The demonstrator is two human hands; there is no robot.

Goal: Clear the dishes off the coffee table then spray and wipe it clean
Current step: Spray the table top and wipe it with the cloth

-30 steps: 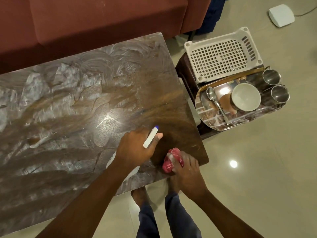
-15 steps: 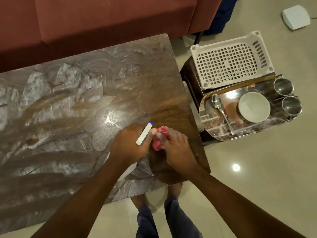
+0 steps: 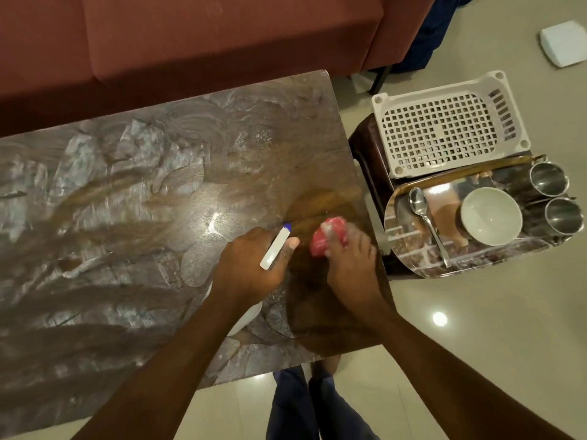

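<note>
Pressing a bunched red cloth (image 3: pixel 327 237) onto the near right corner of a glossy brown marble-patterned coffee table (image 3: pixel 127 201), the person's right hand (image 3: pixel 349 268) has its fingers curled over the wad. Just beside it, apart from it by a narrow gap, the left hand (image 3: pixel 251 269) grips a white spray bottle with a blue nozzle tip (image 3: pixel 275 247), the nozzle pointing away across the tabletop. Pale soapy smears cover most of the surface; the patch around the cloth looks darker and wet.

A reddish-brown sofa (image 3: pixel 190 36) runs along the table's far edge. To the right, close against the table, a dark brown stool (image 3: pixel 370 147) carries a white perforated plastic basket (image 3: pixel 444 128) and a shiny steel tray (image 3: pixel 409 252). On the tray lie a steel spoon (image 3: pixel 425 217), a white bowl (image 3: pixel 490 215) and two steel cups (image 3: pixel 548 179) side by side. A white box (image 3: pixel 563 42) sits on the beige tiled floor (image 3: pixel 476 344) well beyond. Dark blue trouser legs (image 3: pixel 292 404) show below the table's near edge.
</note>
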